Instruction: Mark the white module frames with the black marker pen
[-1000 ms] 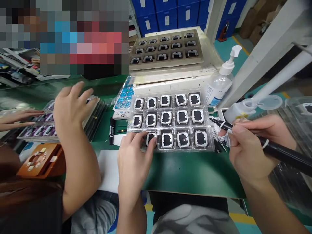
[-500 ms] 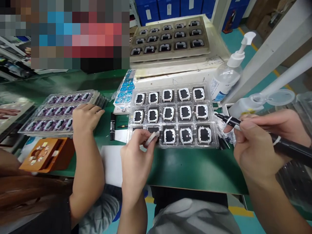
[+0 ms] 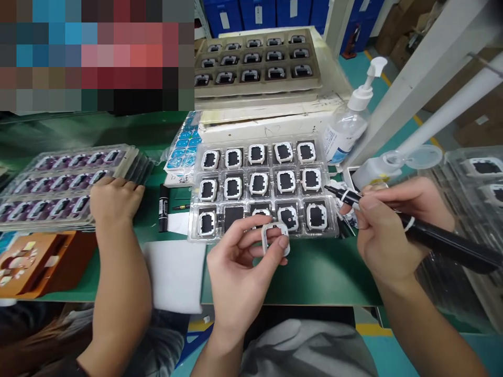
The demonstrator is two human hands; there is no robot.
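Note:
My left hand [image 3: 243,267] pinches a white rounded-square watch-case frame [image 3: 286,246] between thumb and fingers, just in front of the clear tray [image 3: 333,230]. Several similar white frames with dark inserts sit in its pockets; one front-row pocket [image 3: 234,217] shows only its black bottom. Fingers of my right hand [image 3: 393,230] are wrapped round a black marker pen [image 3: 444,243] with white bands. Its fine tip points left, near the tray's right edge.
A co-worker's hand [image 3: 116,201] rests at stacked trays [image 3: 51,180] on the left. An orange fixture [image 3: 35,267], white cloth [image 3: 176,275] and another marker [image 3: 163,209] lie nearby. A pump bottle [image 3: 349,125] stands behind on the right, beside a flip-top bottle [image 3: 377,170].
My left hand has lifted the white frame from the front-row pocket and brought it right and nearer, turning it flatter to view. The right hand still holds the marker. The view has shifted right.

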